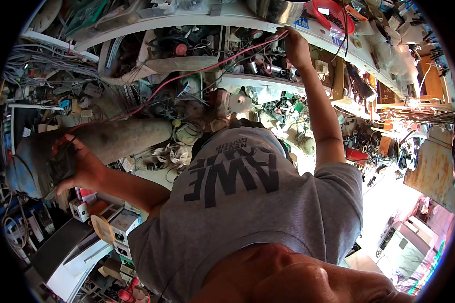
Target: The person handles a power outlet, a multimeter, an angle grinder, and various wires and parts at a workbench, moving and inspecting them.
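At the left, my left hand (pixel 83 166) has its fingers curved round a dark, flat object (pixel 60 164), its details hard to make out. A long red cable (pixel 212 62) runs from near that hand up to my right hand (pixel 294 44), which is pinched on it at the white shelf edge (pixel 212 15), just below a metal pot (pixel 275 9). A dark wire also trails near the red one. A large grimy cylinder (pixel 126 141) lies beside my left hand.
Shelves of electronic parts, tangled wires (pixel 45 68) and a red basin (pixel 333 15) crowd the top. A pale boxy appliance (pixel 124 227) stands at lower left. A rusty panel (pixel 429 171) is at right, with a bright area below it.
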Motion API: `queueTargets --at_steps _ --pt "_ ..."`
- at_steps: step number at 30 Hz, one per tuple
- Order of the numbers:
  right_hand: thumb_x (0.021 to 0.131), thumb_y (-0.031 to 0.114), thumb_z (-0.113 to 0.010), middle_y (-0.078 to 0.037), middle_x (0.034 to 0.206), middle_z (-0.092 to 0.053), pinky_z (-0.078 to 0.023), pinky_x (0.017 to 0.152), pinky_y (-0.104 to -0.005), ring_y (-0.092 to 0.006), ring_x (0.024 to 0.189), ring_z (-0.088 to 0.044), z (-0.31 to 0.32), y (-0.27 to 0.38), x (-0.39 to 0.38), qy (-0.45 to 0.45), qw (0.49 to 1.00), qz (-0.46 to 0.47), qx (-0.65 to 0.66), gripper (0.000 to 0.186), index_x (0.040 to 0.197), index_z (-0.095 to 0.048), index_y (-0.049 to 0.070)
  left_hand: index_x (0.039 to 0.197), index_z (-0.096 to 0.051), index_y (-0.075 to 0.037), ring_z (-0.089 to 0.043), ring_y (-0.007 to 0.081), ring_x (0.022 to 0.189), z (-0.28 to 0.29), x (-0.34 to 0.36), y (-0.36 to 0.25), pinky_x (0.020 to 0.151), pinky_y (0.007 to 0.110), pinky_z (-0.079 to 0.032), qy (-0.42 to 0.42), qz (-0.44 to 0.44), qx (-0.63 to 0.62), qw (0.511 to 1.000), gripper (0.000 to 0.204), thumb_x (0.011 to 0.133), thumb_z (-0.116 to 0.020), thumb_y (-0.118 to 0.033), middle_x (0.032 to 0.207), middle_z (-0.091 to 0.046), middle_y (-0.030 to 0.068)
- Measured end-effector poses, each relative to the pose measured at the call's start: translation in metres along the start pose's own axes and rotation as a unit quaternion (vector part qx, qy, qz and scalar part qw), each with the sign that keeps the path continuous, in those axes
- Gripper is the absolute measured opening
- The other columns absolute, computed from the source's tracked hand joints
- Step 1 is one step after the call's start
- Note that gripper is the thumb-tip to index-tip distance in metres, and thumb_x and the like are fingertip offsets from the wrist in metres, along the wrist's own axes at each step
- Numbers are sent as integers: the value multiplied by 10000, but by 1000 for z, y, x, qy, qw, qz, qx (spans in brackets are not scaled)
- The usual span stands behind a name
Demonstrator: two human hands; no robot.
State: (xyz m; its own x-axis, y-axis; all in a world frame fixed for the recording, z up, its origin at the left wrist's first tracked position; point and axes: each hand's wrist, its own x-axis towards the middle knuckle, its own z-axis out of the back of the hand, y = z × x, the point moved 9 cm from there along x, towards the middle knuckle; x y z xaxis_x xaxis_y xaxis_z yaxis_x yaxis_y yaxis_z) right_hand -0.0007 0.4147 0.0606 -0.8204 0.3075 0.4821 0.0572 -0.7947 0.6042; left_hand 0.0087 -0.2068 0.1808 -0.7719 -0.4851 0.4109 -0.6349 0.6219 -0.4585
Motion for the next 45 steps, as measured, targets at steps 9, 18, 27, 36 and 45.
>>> queueTargets --at_steps 9,18,27,36,45 --pt "949 17 -436 -123 996 -660 -481 870 -328 -218 1002 -616 121 94 -19 -291 938 185 -35 161 983 -592 -8 1164 -490 15 -459 326 1105 17 7 15 996 511 -339 74 137 -216 964 960 577 -684 -719 1146 -523 157" --pt "893 147 -578 -105 804 -665 -496 653 -357 -302 746 -644 141 91 -41 -105 984 7 -145 121 986 -635 96 1166 -488 13 -475 345 1096 27 7 36 1046 616 -300 -53 23 76 995 977 578 -654 -750 1129 -517 190" --pt "809 228 -703 -164 1292 -534 -430 968 -444 -341 1153 -536 26 -36 -129 310 888 -210 -266 519 1285 -533 109 1222 -470 -17 -518 289 1087 -25 -39 91 1062 622 -279 -14 118 59 991 932 663 -597 -751 1138 -567 130" --pt "746 297 -791 -144 1236 -554 -401 984 -355 -246 1140 -533 -111 229 -125 447 806 52 384 666 1276 -476 47 1351 -361 -42 -480 296 1188 -67 -154 201 1026 545 -361 129 404 -16 905 949 723 -566 -723 1284 -466 120" --pt "920 327 -610 4 846 -622 -458 762 -271 -100 806 -583 -216 141 -192 626 673 -54 390 280 920 -622 47 1435 -240 -67 -450 304 1113 -89 -81 138 921 528 -459 238 421 -262 835 929 789 -636 -603 1252 -369 172"
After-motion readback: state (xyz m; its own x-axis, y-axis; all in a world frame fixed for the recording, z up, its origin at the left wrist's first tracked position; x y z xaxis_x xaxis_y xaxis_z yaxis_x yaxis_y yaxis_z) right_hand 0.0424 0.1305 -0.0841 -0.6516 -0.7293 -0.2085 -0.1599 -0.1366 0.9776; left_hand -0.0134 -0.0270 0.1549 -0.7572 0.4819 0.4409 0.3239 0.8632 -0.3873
